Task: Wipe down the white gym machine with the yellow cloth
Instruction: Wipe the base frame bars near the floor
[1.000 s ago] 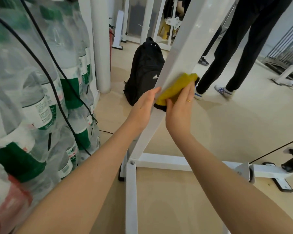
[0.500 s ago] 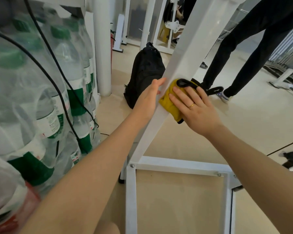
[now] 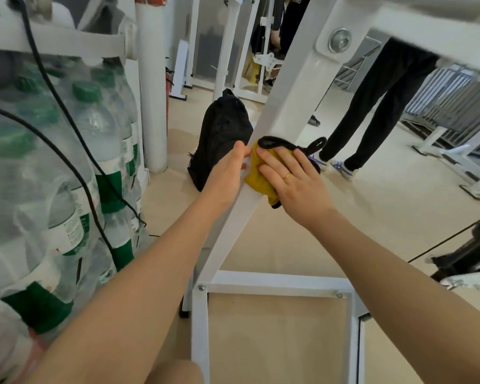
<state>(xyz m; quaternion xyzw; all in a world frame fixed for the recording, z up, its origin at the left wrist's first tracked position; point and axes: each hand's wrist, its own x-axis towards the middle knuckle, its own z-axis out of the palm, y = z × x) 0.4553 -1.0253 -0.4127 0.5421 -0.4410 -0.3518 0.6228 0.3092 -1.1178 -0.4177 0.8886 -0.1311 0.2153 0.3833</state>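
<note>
**Cloth pressed flat to the slanted post, left hand steadying**

The right hand (image 3: 294,178) lies spread, fingers straight, on the yellow cloth (image 3: 257,176), pressing it against the front face of the slanted white post (image 3: 288,106) of the gym machine. The flat palm likely serves to keep as much cloth as possible in contact with the metal. A black edge and loop of the cloth (image 3: 317,142) stick out above and to the right of the fingers; a corner hangs off the post's right edge below the palm.

The left hand (image 3: 225,173) rests against the post's left edge, fingers straight and close together, fingertips touching the cloth's left side. It looks placed to brace the frame and keep the cloth from sliding off that edge. It pinches nothing that I can see.

The post runs down to a white base frame (image 3: 275,282) on the floor, and up to a bolted joint (image 3: 340,41). Both stretches appear still to need wiping, by my judgement.

Packs of water bottles (image 3: 67,189) stand close to the left, a black backpack (image 3: 222,139) sits on the floor behind the post, and another person's legs (image 3: 372,112) stand beyond.
</note>
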